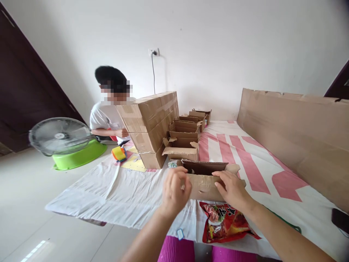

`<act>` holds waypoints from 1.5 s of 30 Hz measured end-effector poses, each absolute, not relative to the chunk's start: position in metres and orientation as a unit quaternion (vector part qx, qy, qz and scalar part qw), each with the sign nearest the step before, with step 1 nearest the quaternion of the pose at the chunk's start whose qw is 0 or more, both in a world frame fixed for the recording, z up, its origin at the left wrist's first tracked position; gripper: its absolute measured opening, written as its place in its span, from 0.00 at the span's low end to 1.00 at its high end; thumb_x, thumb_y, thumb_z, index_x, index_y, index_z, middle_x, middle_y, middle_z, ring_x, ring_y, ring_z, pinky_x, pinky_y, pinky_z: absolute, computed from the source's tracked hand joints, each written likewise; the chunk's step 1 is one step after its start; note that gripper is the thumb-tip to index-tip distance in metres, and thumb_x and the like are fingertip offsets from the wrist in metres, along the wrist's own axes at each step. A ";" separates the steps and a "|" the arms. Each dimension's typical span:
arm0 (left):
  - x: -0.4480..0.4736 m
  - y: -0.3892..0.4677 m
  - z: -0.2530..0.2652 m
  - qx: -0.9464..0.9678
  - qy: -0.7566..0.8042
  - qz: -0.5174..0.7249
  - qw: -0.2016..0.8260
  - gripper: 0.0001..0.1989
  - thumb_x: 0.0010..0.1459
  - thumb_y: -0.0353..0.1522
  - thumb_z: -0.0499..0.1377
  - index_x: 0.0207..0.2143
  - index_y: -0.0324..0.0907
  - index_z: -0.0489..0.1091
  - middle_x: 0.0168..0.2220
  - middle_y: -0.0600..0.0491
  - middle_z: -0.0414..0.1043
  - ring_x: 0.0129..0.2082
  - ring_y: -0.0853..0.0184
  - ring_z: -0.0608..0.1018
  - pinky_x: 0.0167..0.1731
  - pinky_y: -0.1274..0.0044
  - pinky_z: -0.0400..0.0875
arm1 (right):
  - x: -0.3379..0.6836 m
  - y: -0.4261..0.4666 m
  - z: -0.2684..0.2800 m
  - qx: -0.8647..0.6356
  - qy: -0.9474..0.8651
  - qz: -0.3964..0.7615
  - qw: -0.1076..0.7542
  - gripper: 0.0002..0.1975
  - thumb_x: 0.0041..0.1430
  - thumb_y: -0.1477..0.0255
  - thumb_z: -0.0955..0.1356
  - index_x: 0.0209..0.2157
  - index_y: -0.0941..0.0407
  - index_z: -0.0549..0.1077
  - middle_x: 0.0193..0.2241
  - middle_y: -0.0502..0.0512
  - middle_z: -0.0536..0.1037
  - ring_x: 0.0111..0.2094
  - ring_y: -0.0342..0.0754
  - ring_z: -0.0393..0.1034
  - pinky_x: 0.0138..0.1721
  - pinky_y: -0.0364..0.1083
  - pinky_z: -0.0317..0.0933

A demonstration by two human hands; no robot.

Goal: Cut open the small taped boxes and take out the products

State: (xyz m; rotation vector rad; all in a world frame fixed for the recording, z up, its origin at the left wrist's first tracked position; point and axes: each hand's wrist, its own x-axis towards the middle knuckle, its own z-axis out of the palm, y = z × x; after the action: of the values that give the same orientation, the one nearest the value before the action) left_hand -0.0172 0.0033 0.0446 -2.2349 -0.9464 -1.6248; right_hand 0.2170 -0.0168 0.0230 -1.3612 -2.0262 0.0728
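Note:
A small open cardboard box [208,187] stands in front of me on the cloth-covered table. At its left end, my left hand [177,187] is closed, fingers curled. A small dark thing [191,171] shows at its fingertips, over the box opening; its kind I cannot make out. My right hand [231,185] holds the front wall near the right corner, fingers over the rim and thumb outside. The box's bottom is hidden. Just below the box, near the table edge, lies a red instant-noodle packet [226,223].
Several open boxes [181,151] run back in a row beside stacked closed cartons [152,134]. A long cardboard panel [294,138] stands at right. Across the cartons sits another person [106,112], near an orange-yellow tape dispenser [119,154]. A phone-like dark object [340,220] lies at far right.

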 end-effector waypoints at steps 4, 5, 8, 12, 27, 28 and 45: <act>-0.003 -0.021 0.026 -0.800 -0.283 -0.529 0.011 0.11 0.56 0.20 0.54 0.35 0.44 0.58 0.43 0.48 0.73 0.42 0.65 0.75 0.42 0.72 0.71 | 0.214 -0.026 0.025 -0.513 -0.792 0.002 0.331 0.11 0.59 0.75 0.66 0.45 0.54 0.69 0.40 0.55 0.77 0.43 0.54 0.70 0.45 0.57 0.65; -0.002 -0.021 0.023 -0.794 -0.298 -0.530 0.013 0.11 0.56 0.20 0.54 0.35 0.44 0.59 0.43 0.48 0.73 0.44 0.64 0.75 0.44 0.70 0.70 | 0.214 -0.027 0.025 -0.509 -0.794 -0.004 0.331 0.12 0.59 0.75 0.66 0.45 0.54 0.69 0.40 0.55 0.76 0.42 0.54 0.70 0.45 0.57 0.65; -0.003 -0.012 0.019 -0.794 -0.352 -0.493 0.050 0.09 0.58 0.21 0.52 0.35 0.44 0.59 0.47 0.47 0.73 0.51 0.59 0.72 0.51 0.62 0.65 | 0.214 -0.030 0.023 -0.506 -0.796 -0.033 0.329 0.13 0.59 0.76 0.67 0.46 0.55 0.68 0.39 0.55 0.76 0.42 0.53 0.69 0.45 0.56 0.63; -0.006 0.004 0.019 -0.821 -0.385 -0.420 0.045 0.06 0.61 0.25 0.50 0.33 0.44 0.59 0.40 0.49 0.74 0.42 0.61 0.75 0.46 0.62 0.64 | 0.210 -0.029 0.019 -0.508 -0.786 -0.120 0.331 0.17 0.58 0.78 0.68 0.50 0.55 0.68 0.44 0.57 0.75 0.46 0.56 0.67 0.49 0.57 0.60; -0.001 0.044 0.025 -0.822 -0.437 -0.359 -0.058 0.07 0.56 0.25 0.53 0.28 0.45 0.60 0.30 0.54 0.70 0.33 0.64 0.72 0.33 0.73 0.68 | 0.167 -0.009 0.015 -0.465 -0.798 -0.247 0.292 0.08 0.64 0.76 0.63 0.34 0.54 0.74 0.35 0.56 0.77 0.40 0.53 0.65 0.42 0.53 0.55; 0.000 0.045 0.023 -0.820 -0.441 -0.359 -0.061 0.07 0.56 0.25 0.53 0.28 0.45 0.60 0.30 0.54 0.70 0.33 0.64 0.72 0.33 0.73 0.68 | 0.168 -0.008 0.014 -0.463 -0.802 -0.250 0.284 0.09 0.64 0.77 0.63 0.34 0.54 0.73 0.35 0.57 0.77 0.40 0.53 0.65 0.41 0.53 0.55; 0.012 0.041 0.005 -0.830 -0.413 -0.373 -0.006 0.06 0.59 0.26 0.51 0.31 0.45 0.59 0.34 0.51 0.69 0.35 0.61 0.70 0.36 0.69 0.69 | 0.191 0.023 0.020 -0.556 -0.738 -0.251 0.289 0.08 0.64 0.76 0.61 0.29 0.55 0.66 0.28 0.57 0.69 0.33 0.53 0.61 0.33 0.50 0.55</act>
State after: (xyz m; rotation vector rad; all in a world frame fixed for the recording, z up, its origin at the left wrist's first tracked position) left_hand 0.0119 0.0407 0.0055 -2.6180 -1.3037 -1.1775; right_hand 0.1906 0.0231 0.0204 -1.4836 -1.9704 -0.6691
